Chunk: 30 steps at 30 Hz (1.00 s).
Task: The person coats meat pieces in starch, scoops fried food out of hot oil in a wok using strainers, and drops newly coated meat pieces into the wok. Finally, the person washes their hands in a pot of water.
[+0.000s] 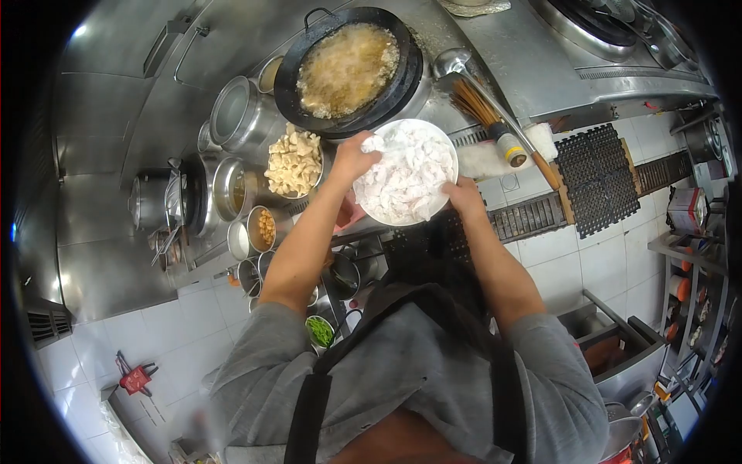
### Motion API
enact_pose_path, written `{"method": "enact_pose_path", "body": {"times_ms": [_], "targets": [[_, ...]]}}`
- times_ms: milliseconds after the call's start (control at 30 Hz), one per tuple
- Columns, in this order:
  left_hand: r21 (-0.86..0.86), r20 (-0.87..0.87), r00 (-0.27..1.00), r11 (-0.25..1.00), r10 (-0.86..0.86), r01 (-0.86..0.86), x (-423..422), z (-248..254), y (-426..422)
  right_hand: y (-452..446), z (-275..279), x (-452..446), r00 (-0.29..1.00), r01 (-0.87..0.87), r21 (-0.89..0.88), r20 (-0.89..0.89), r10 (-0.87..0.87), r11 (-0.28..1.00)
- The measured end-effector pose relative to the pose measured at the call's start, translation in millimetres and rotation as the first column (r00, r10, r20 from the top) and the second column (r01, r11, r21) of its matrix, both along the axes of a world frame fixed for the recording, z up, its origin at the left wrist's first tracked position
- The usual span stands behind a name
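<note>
A white plate [454,155] heaped with flour-coated pieces [410,174] is held in front of me, close to the near side of the wok. My right hand [464,197] grips its right rim, thumb on top. At the upper left edge, my left hand [357,158] has its fingers closed on a white floured piece [373,144]; what the piece is under the coating I cannot tell. Beyond the plate, a black wok [287,73] contains bubbling golden oil [348,69]. Left of my left hand stands a container piled with pale, chunky pieces [294,162].
A ladle [452,62] and a bamboo brush [471,100] lie right of the wok. Metal pots [232,116] crowd the left, with a tin of orange-brown bits [267,226] and a bowl of chopped greens [319,331]. Black mats [595,178] cover part of the tiled floor.
</note>
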<state>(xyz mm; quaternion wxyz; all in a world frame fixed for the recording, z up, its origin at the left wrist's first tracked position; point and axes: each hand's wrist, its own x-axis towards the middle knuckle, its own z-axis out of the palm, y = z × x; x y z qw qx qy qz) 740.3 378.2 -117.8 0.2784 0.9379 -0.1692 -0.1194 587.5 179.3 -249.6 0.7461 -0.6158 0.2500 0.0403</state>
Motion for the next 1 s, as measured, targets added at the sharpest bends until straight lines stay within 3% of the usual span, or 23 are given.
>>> {"method": "enact_pose_path", "body": {"times_ms": [67, 100, 167, 400, 467, 500, 667, 733, 800, 900, 1000], "targets": [[-0.296, -0.311, 0.95, 0.951, -0.009, -0.088, 3.3, 2.7, 2.6, 0.2, 0.8, 0.4, 1.0, 0.006, -0.016, 0.011, -0.006, 1.0], [-0.296, -0.31, 0.951, 0.951, -0.009, -0.088, 4.8, 3.4, 1.0, -1.4, 4.3, 0.4, 1.0, -0.001, 0.0, 0.005, 0.001, 1.0], [-0.038, -0.042, 0.996, 0.996, -0.079, 0.077, 3.8, 3.3, -1.0, 0.6, 1.8, -1.0, 1.0, -0.014, 0.015, -0.004, 0.014, 1.0], [0.034, -0.044, 0.993, 0.994, -0.106, 0.107, 0.4, 5.4, -9.5, -0.5, 10.2, -3.3, 1.0, 0.009, 0.022, 0.011, -0.009, 1.0], [0.194, -0.121, 0.963, 0.946, -0.24, 0.26, -9.5, -3.1, -9.2, -1.1, 12.7, -4.0, 1.0, 0.008, 0.026, 0.01, -0.008, 1.0], [0.158, -0.053, 0.937, 0.924, -0.345, 0.349, -14.9, -16.5, -4.8, -1.7, 13.7, -3.4, 1.0, -0.002, 0.054, -0.019, 0.003, 0.999], [0.174, -0.048, 0.976, 0.96, -0.213, 0.218, -26.9, -26.6, -12.6, -2.2, 11.6, -2.1, 1.0, -0.008, 0.063, 0.009, 0.007, 0.998], [0.045, -0.113, 0.992, 0.997, -0.062, 0.068, -21.7, -14.4, -11.1, -3.8, 10.3, -2.3, 0.999, -0.036, -0.005, 0.015, 0.036, 0.999], [0.04, -0.058, 0.996, 0.996, -0.071, 0.074, -13.1, -8.1, -3.7, -4.0, 4.7, -1.8, 0.999, -0.032, -0.047, 0.028, 0.033, 0.998], [-0.199, -0.21, 0.978, 0.978, 0.016, -0.059, -13.2, 18.7, -0.2, -3.3, 9.2, -2.3, 1.0, -0.027, -0.074, 0.003, 0.028, 0.997], [-0.095, -0.186, 0.981, 0.995, -0.059, 0.042, -15.5, 22.5, -2.6, -1.5, 9.2, -1.0, 0.999, -0.029, -0.017, -0.014, 0.029, 0.999]]}}
